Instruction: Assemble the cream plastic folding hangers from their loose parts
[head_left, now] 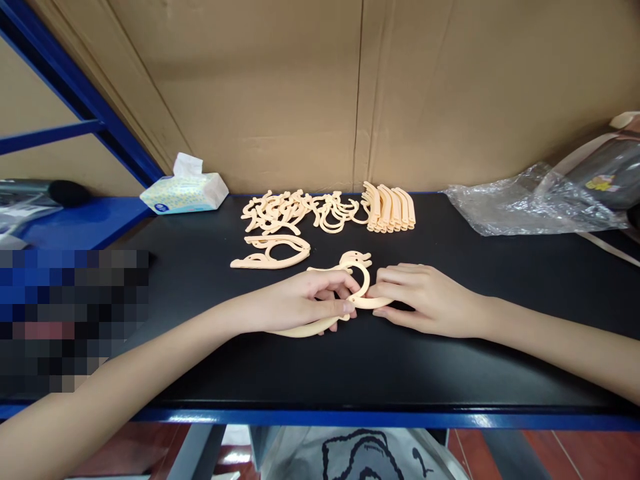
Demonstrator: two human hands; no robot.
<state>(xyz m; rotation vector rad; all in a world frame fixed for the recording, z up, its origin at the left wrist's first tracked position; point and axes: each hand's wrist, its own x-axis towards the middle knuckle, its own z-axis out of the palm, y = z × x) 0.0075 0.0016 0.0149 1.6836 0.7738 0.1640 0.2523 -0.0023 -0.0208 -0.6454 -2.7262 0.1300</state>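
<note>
Above the black tabletop, both hands are on a peach-coloured plastic folding clothes hanger (361,283) with a rounded hook and curved arms. My left hand (317,297) is closed around the hanger, its thumb pressing near the joint at the hook's base. A long curved arm (300,331) shows below that palm. On the other side, my right hand (425,300) pinches the hanger's short curved piece (373,303) between thumb and fingers. The fingers partly hide how the parts join. Just behind the hands lies a small peach piece (355,257).
A folded hanger (300,253) lies behind my left hand. Farther back are loose hook pieces (273,210), more hooks (335,212) and stacked hanger arms (390,208). A tissue box (187,192) stands back left, clear plastic wrap (500,200) back right. Cardboard (280,87) walls the rear.
</note>
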